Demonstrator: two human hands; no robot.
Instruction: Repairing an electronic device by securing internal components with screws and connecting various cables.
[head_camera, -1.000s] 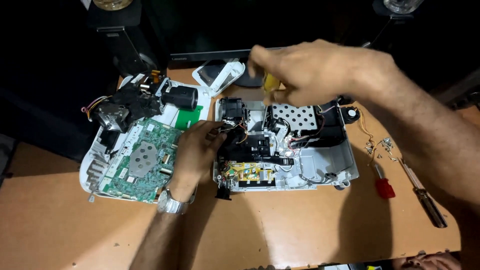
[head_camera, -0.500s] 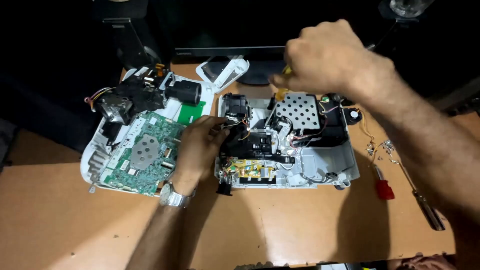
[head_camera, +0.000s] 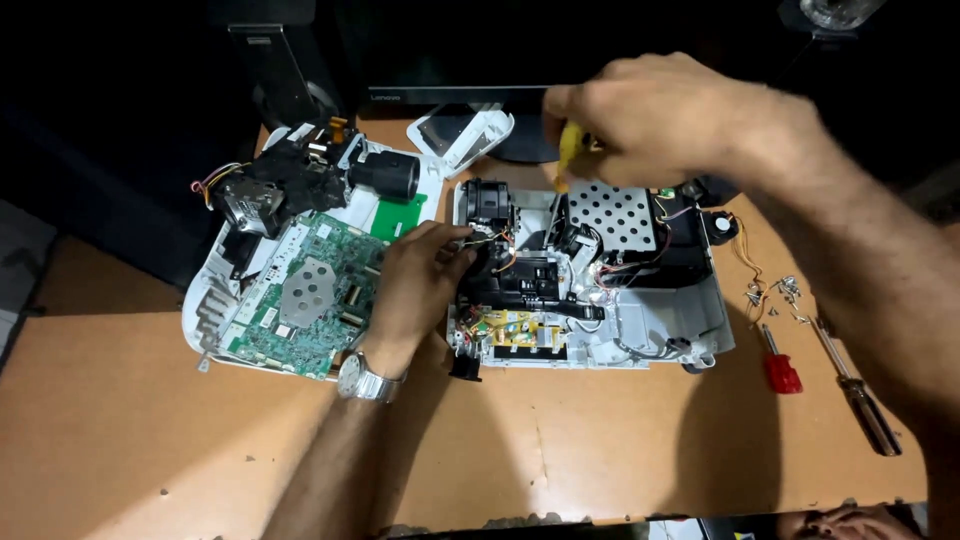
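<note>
The right hand (head_camera: 680, 120) is clenched around a yellow-handled screwdriver (head_camera: 570, 150), its shaft pointing down into the opened white device (head_camera: 640, 320) near the perforated metal plate (head_camera: 618, 215). The left hand (head_camera: 415, 285) rests on the device's left edge, fingers (head_camera: 455, 240) curled onto the black assembly (head_camera: 520, 280) and wires, beside the green circuit board (head_camera: 300, 300).

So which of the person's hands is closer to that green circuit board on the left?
The left. The left hand rests just right of the green circuit board, its wrist at the board's edge. The right hand is up over the other open casing, gripping a yellow-handled screwdriver.
</note>
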